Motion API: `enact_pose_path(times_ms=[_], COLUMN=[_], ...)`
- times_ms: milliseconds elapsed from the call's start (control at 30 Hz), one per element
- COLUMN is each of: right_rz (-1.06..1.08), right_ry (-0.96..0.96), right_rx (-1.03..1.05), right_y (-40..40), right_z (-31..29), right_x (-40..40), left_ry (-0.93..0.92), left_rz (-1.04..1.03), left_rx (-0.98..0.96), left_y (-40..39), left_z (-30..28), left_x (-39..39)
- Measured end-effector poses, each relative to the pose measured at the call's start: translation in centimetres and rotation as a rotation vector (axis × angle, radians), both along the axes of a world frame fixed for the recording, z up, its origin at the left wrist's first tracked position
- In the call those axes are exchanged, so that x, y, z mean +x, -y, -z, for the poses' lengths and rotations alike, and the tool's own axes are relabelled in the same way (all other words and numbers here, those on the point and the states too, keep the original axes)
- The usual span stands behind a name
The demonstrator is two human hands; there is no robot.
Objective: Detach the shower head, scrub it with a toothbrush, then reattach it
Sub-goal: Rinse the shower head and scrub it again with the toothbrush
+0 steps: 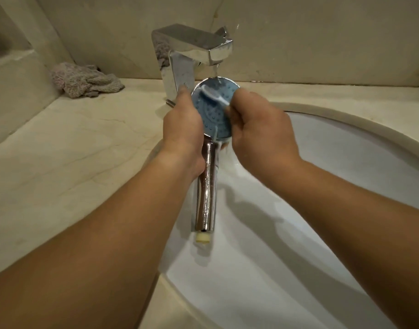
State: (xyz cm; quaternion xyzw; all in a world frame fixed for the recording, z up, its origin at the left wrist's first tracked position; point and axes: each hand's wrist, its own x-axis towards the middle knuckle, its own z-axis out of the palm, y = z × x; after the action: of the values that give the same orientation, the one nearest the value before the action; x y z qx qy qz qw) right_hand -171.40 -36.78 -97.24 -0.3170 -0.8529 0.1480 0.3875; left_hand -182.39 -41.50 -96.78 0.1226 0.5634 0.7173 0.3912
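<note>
Rag (85,80) sits on the desk (61,148), well off your left hand (183,124). That hand curls round the shower head (212,112) at the neck, face tilted up at you so the nozzles catch the tap (192,47) stream. Your right hand (258,129) pinches the toothbrush (214,95), bristles on the upper face, over the sink (346,143) so runoff drains.
</note>
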Motion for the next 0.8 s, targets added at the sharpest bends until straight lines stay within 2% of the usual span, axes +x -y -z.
enact_pose_path(times_ms=[100,200,333,433,567,700,800], right_rz=[0.050,-0.031,0.034,-0.066,0.029,-0.040,0.047], right_ry=[-0.045,0.052,-0.044,0.050,-0.006,0.071,0.007], right_rx=[-0.055,0.043,-0.058,0.060,-0.040,0.124,0.030], right_y=[-0.6,0.5,-0.6,0.4,-1.1,-1.1,-2.1], right_z=[-0.3,0.1,0.0,0.6,0.3,1.0,0.8], right_x=[0.2,-0.1,0.2,0.1,0.4,0.9,1.1], left_ry=[-0.038,-0.003,-0.001,-0.003,-0.031,-0.009,0.008], left_rz=[0.003,0.007,0.026,-0.004,-0.023,-0.060,-0.071], left_rx=[-0.032,0.008,-0.005,-0.002,-0.033,-0.079,-0.076], left_y=[0.1,0.2,0.3,0.6,0.6,0.8,0.7], left_z=[0.0,-0.2,-0.5,-0.7,-0.8,-0.8,-0.7], left_x=[0.2,0.0,0.2,0.3,0.0,-0.4,-0.5])
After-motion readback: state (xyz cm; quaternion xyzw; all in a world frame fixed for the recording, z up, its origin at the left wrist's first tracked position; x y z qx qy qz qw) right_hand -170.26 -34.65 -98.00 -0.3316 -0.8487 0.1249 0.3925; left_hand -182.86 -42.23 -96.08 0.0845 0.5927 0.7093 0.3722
